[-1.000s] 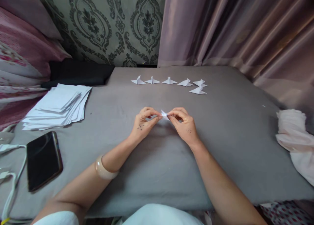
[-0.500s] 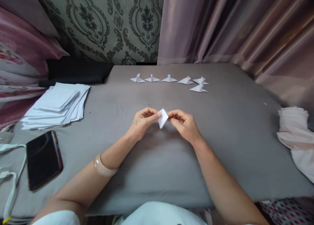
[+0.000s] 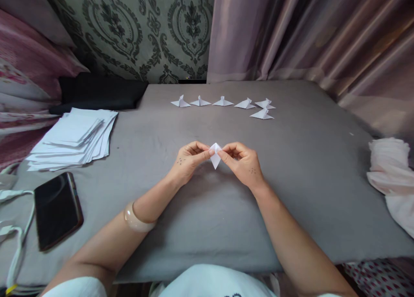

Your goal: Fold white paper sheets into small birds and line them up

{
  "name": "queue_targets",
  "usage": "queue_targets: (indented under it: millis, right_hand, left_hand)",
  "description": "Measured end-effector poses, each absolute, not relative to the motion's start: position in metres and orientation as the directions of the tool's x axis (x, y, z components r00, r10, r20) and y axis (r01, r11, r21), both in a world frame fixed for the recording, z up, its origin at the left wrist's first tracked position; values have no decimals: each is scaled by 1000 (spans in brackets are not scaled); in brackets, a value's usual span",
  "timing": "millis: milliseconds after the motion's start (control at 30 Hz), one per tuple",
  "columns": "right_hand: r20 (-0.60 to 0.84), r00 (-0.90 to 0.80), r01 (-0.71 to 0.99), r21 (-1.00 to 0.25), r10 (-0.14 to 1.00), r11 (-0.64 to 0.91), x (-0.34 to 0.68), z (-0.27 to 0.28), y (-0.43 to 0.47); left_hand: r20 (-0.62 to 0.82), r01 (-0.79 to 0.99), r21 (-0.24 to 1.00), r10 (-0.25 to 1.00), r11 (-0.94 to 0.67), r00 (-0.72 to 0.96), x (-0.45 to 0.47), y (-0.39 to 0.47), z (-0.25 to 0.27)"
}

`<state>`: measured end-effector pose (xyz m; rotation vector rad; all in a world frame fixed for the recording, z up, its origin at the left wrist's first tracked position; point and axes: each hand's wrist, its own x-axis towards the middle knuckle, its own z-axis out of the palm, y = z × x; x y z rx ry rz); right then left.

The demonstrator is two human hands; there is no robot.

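Note:
A small white folded paper (image 3: 215,159), kite-shaped with its long point toward me, is held up over the middle of the table. My left hand (image 3: 190,159) pinches its left edge, the thumb lying on the front face. On the other edge, the thumb and fingers of my right hand (image 3: 243,162) are closed on the same paper. The fingertips behind it are hidden. Farther back stand several white origami cranes (image 3: 223,102) in a loose row, two of them close together at the right end.
At the left lie a stack of white paper (image 3: 69,137), a black folded cloth (image 3: 103,92), a dark phone (image 3: 58,210) and white cables (image 3: 19,245). A pale bundled cloth (image 3: 390,172) sits at the right edge of the grey table (image 3: 310,193). Curtains (image 3: 246,33) hang behind.
My right thumb has moved onto the front of the folded paper, at its right edge. The paper has turned slightly and now faces me more squarely. My left hand has stayed nearly still.

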<state>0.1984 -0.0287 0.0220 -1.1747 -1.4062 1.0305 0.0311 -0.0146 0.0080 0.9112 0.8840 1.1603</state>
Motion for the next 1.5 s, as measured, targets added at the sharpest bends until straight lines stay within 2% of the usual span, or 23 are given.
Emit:
queue_targets:
  millis: [133,233,400,500,667,833,967,1200,1500]
  right_hand:
    - [111,-25,96,-989,994,113,198,22,-28]
    - [72,-54,112,-991,996,78,201,24,-27]
    - [96,-115,249,-961,989,122,204,24,-27]
    - [99,-102,238,-964,990,121,202,20,-27]
    - [23,-92,88,-996,995,31,196,18,-27]
    - [-39,-82,-42,-998,996,-43,195,18,-26]
    - [-8,-62,-30,-1000,998,-10,196,19,-26]
    - [76,-62,105,-991,995,83,197,23,-29]
    - [202,-39,192,-960,979,206,196,24,-31]
  left_hand:
    - [-54,-377,918,982,120,181,31,-13,6]
    - [-38,-348,929,968,126,247,29,-13,7]
    - [-91,-191,964,908,183,408,28,-17,8]
    - [-139,-116,972,895,206,425,30,-19,7]
    - [-139,-288,931,948,223,286,33,-18,7]
    - [-175,-399,877,950,269,257,32,-15,9]
    - [-195,-352,892,944,283,265,34,-18,9]
    - [-140,-265,942,960,205,244,35,-19,11]
    - [-205,-200,942,932,271,300,36,-23,16]
